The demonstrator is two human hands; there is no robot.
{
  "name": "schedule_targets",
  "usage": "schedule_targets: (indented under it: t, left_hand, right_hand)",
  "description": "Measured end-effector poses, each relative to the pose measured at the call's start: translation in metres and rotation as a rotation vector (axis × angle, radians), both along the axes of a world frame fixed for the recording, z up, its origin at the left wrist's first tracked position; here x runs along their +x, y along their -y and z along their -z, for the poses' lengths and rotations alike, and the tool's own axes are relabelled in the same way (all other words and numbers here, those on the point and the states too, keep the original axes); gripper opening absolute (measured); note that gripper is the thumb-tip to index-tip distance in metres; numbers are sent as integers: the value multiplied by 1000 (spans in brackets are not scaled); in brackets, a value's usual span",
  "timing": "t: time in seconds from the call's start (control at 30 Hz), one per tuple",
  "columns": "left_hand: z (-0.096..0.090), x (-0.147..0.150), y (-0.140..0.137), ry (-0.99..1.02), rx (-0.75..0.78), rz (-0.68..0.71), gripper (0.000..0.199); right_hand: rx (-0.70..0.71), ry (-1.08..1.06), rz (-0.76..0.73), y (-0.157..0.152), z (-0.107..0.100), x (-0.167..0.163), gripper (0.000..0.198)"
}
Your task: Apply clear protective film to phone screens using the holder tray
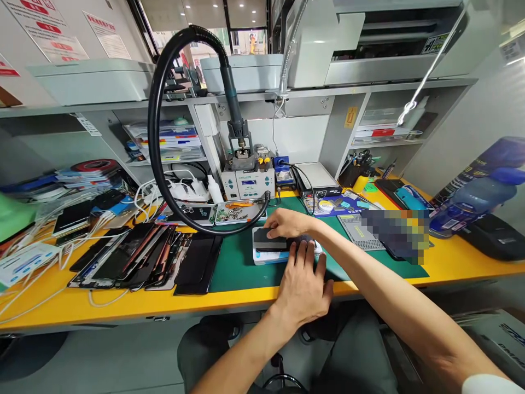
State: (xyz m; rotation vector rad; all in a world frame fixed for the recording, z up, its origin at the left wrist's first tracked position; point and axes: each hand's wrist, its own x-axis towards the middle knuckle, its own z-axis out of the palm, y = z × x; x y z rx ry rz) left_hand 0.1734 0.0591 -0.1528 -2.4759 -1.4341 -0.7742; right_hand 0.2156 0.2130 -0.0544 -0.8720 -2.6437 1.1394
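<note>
Two Hands Meet Over a Phone at a Crowded Bench

A dark phone (pixel 262 239) lies flat on a white-and-blue base (pixel 262 259) upon the green mat (pixel 235 265), squarely before the seated worker, a spot that seems chosen to put it within easy reach of both arms. The right hand (pixel 288 223) reaches across to its left end, fingers curled and tips down on the surface; whether they pinch or merely press cannot be told. The left hand (pixel 305 282) comes in from the near side, fingers extended and slightly apart, thumb out to the side, tips at the phone's right part, probably to steady it. How hard they bear down does not show.

Behind, a heat station (pixel 248 185) holds its handle (pixel 233 101) upright in a cradle, the black hose (pixel 155 109) arching overhead, presumably so the nozzle rests off the bench. Screens (pixel 135 254) lie stacked and overlapping to the left, perhaps to save room. Bottles (pixel 471 202) stand at right, well apart from the hands.
</note>
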Motion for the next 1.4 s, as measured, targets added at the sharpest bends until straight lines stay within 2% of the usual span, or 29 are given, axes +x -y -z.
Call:
schedule_targets:
  t: [0.43, 0.5, 0.57, 0.63, 0.7, 0.8, 0.9, 1.03, 1.1, 1.27, 1.4]
  left_hand:
    - [-4, 1, 2, 62, 29, 21, 61]
    - [-9, -5, 8, 101, 94, 79, 51]
    - [-15, -19, 17, 188, 193, 154, 33]
    - [-21, -42, 25, 309, 275, 151, 24]
    - [-24, -68, 26, 366, 307, 40, 26]
    - [-22, -97, 18, 274, 268, -123, 37]
    - [-15, -106, 7, 180, 201, -190, 44]
    - [-8, -104, 2, 175, 201, -222, 42]
    - [-7, -105, 2, 189, 215, -238, 39]
    - [-8, -107, 0, 227, 209, -258, 36]
    - [-8, -107, 0, 213, 214, -257, 37]
  right_hand:
    - [32, -9, 13, 7, -5, 8, 20]
    - [27, 0, 32, 9, -11, 14, 19]
    - [64, 0, 138, 14, -17, 24, 20]
    - [139, -2, 291, 24, -22, 36, 18]
    - [236, -8, 439, 39, -23, 41, 17]
    - [348, -19, 568, 60, -19, 33, 18]
    - [318, -23, 468, 57, -19, 22, 19]
    - [133, 38, 154, 17, -26, 28, 15]
    - [79, 87, 66, -2, -28, 33, 15]
    - [37, 135, -54, -11, -21, 33, 14]
    - [33, 96, -32, -10, -15, 36, 20]
